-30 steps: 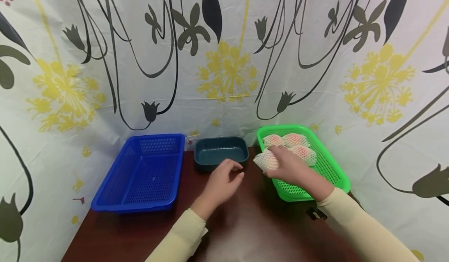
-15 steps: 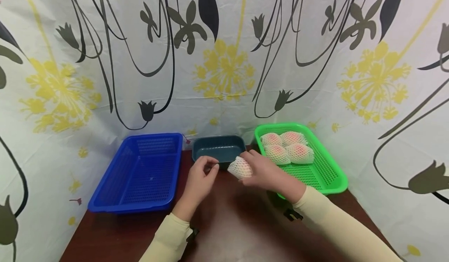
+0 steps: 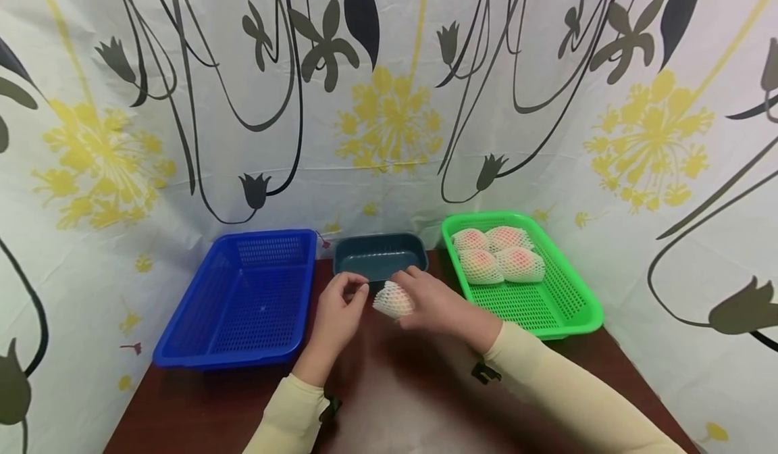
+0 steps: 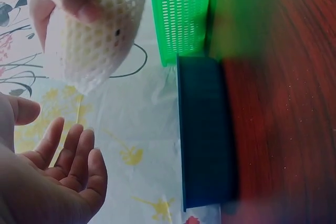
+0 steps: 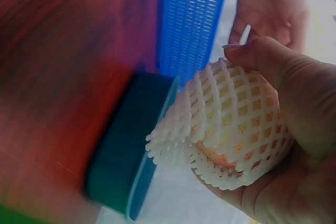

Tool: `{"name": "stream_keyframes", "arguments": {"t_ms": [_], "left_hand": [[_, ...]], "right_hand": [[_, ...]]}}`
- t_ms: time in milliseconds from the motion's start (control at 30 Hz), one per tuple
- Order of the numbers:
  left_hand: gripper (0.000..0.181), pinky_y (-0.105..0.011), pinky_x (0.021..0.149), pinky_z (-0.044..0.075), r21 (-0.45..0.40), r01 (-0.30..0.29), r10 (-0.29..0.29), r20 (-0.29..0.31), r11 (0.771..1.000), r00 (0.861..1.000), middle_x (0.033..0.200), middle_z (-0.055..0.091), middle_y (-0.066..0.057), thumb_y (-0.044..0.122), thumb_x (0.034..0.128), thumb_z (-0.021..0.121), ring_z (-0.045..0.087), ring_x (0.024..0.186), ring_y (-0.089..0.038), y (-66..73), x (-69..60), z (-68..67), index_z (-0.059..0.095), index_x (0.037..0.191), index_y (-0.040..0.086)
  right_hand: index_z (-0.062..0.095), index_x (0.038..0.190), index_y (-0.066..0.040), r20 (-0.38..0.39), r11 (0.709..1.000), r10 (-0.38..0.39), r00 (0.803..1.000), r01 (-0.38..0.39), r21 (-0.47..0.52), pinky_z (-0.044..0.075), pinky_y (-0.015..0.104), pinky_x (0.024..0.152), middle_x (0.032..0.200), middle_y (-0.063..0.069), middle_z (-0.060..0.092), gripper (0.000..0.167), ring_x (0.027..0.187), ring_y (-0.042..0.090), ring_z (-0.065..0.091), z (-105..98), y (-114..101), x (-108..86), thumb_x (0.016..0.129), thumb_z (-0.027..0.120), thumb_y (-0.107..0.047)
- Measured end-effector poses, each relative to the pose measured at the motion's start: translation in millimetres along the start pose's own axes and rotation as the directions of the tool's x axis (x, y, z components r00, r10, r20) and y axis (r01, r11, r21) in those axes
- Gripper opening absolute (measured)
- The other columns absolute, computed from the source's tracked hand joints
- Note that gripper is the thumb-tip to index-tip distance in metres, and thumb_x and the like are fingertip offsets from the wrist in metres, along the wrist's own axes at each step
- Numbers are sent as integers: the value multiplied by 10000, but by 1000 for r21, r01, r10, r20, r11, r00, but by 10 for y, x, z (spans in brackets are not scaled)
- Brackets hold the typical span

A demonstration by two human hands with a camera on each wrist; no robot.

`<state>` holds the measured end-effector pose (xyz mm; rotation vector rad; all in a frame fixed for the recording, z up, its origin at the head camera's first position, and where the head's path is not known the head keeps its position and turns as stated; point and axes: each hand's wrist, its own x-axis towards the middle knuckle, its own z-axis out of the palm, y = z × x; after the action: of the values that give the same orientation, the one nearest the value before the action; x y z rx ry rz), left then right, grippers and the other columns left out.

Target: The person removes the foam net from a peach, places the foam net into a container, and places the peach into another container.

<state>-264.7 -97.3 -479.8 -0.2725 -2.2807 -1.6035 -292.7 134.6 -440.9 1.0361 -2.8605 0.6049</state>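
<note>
by the right hand [image 3: 436, 305], thumb and fingers curved round it, a net-wrapped fruit [image 3: 391, 299] is held above the table [image 3: 407, 400]; the left hand [image 3: 336, 312] is held just beside it, fingers loosely bent; beyond both, a teal box [image 3: 373, 263] is seen; at right, four netted fruits [image 3: 520, 265] are held in a green basket [image 3: 525, 307]; at left, a blue basket [image 3: 261, 309] is placed.

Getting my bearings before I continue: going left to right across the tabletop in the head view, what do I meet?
Blue basket → left hand → netted fruit → right hand, its fingers gripping that fruit → green basket.
</note>
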Motion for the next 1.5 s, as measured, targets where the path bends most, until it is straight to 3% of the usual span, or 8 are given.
{"name": "stream_keyframes", "arguments": {"t_ms": [433,700,1000,1233,1367,1500], "left_hand": [[137,-467,996,620,15,25,-25,35,1000,999,1229,722,-22,205,1108,699,719,1112,-213,-79,33,7,743,1215,132],[111,-474,996,610,31,58,-59,49,998,997,1204,722,-25,205,1105,703,711,1090,-210,-106,12,18,745,1191,149],[101,-483,1002,603,16,46,-47,63,999,997,1191,724,-34,188,1104,702,711,1089,-209,-104,12,26,749,1178,138],[108,-470,993,602,10,53,-53,81,999,995,1191,724,-38,177,1103,703,714,1085,-203,-114,4,24,751,1181,120],[128,-482,994,599,-1,74,-73,92,997,993,1198,735,-39,188,1108,698,715,1093,-214,-127,-1,22,747,1196,111],[128,-507,1017,588,-8,99,-97,99,995,990,1187,752,-45,193,1104,700,716,1114,-230,-153,-16,29,750,1191,115]], "right_hand": [[609,1454,-211,125,999,-31,992,32,-6,575,276,797,1171,-3,576,734,971,129,583,513,98,82,826,981,-296],[577,1520,-205,171,997,-35,985,46,-56,580,286,853,1215,-5,570,792,1038,137,560,746,156,113,840,976,-279],[581,1504,-207,197,995,-27,980,44,-86,607,324,876,1242,9,588,776,1060,156,570,831,200,171,839,971,-296],[548,1534,-238,211,986,-32,977,66,-153,594,408,961,1272,4,617,894,1083,160,585,848,199,195,801,1000,-479],[505,1582,-255,173,995,-50,984,63,-71,594,362,958,1322,-11,602,1002,1103,143,595,845,217,163,770,994,-582],[547,1546,-259,101,996,-36,994,27,88,582,309,969,1360,-37,581,935,1144,114,577,845,268,82,779,1004,-538]]}}
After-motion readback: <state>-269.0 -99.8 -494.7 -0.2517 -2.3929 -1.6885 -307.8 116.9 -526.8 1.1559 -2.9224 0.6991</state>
